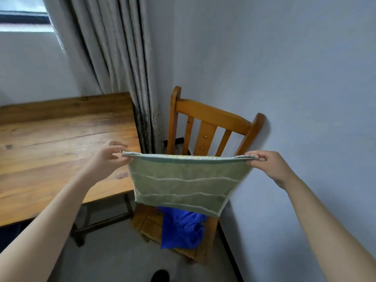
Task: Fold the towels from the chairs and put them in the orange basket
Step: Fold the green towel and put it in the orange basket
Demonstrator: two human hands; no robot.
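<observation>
Green towel (183,180) is held up in the air in front of the chair (211,117), stretched flat between both hands and hanging down, hiding most of the seat. Pale stripes run across the towel. Its top edge is taut and level, roughly at the height of the chair's lower back slats.

Left hand (107,159) pinches the towel's top left corner, fingers curled round the edge. It sits left of the chair, over the near corner of the wooden table (61,139). Right hand (268,165) pinches the top right corner the same way, right of the chair and close to the wall (305,78). Both arms are stretched forward.

Blue towel (181,228) lies crumpled on the chair seat below the green one, part of it spilling over the seat's front edge. The two do not clearly touch — cannot tell.

The chair stands in the corner with its back against the wall. Grey curtain (114,58) hangs just left of the chair back, between chair and table. A dark shoe (160,275) shows on the grey floor in front of the chair, at the bottom edge.
</observation>
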